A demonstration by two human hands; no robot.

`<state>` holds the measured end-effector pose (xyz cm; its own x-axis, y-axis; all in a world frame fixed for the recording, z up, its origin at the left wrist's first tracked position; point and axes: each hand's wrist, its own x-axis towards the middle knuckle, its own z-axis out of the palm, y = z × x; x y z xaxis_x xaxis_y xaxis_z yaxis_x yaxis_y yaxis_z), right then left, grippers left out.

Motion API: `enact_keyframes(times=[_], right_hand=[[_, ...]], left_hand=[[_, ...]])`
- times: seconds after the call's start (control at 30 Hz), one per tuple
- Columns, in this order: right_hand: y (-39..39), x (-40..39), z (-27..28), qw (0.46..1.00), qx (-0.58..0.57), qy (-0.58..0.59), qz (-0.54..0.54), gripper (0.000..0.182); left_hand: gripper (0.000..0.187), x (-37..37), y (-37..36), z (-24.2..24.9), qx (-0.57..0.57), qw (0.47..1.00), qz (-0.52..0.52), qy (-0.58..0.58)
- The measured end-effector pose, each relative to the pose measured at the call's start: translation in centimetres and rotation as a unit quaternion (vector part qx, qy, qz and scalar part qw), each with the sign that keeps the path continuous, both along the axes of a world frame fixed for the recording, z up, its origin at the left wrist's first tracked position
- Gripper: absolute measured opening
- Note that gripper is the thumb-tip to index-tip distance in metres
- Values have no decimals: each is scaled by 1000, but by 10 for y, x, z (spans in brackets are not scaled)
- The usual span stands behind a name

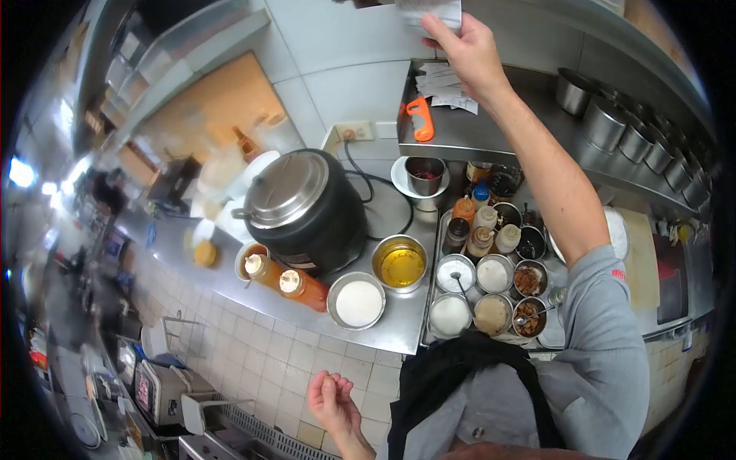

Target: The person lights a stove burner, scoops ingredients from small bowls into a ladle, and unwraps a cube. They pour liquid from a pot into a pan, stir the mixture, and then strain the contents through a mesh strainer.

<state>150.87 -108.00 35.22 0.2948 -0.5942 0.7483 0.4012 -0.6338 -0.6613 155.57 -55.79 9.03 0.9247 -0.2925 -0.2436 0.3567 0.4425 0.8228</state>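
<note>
The person wore a grey short-sleeved shirt [606, 337], with small red lettering [618, 274] near the hem of its right sleeve [598, 295]. Black cloth [429, 383] curved over the front, around a small round button [477, 433]. The left hand [334, 400] and right hand [466, 47] were bare.

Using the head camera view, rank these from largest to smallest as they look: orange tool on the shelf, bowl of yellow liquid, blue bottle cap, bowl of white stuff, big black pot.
1. Big black pot
2. Yellow-liquid bowl and white-stuff bowl, too alike to rank
3. Orange tool
4. Blue bottle cap
</note>
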Motion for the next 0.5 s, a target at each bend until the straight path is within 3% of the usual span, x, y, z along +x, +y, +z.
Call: enact_keyframes(times=[0.03,0.2,0.27,0.37,0.5], right_hand=[[-11,-2,-6,998,-1,62,-32,43],[-65,-18,-15,995,40,58,-75,47],[-87,-27,-12,974,34,165,-150,58],[-106,-26,-15,968,21,177,-175,71],[-132,-18,-37,979,77,124,-143,71]], left_hand=[[18,0,7,-3,-1,1000,7,3],[16,-3,42,-6,41,997,71,11],[15,-6,50,-10,55,994,88,16],[7,-21,22,37,133,984,111,39],[18,-23,51,-4,101,990,97,34]])
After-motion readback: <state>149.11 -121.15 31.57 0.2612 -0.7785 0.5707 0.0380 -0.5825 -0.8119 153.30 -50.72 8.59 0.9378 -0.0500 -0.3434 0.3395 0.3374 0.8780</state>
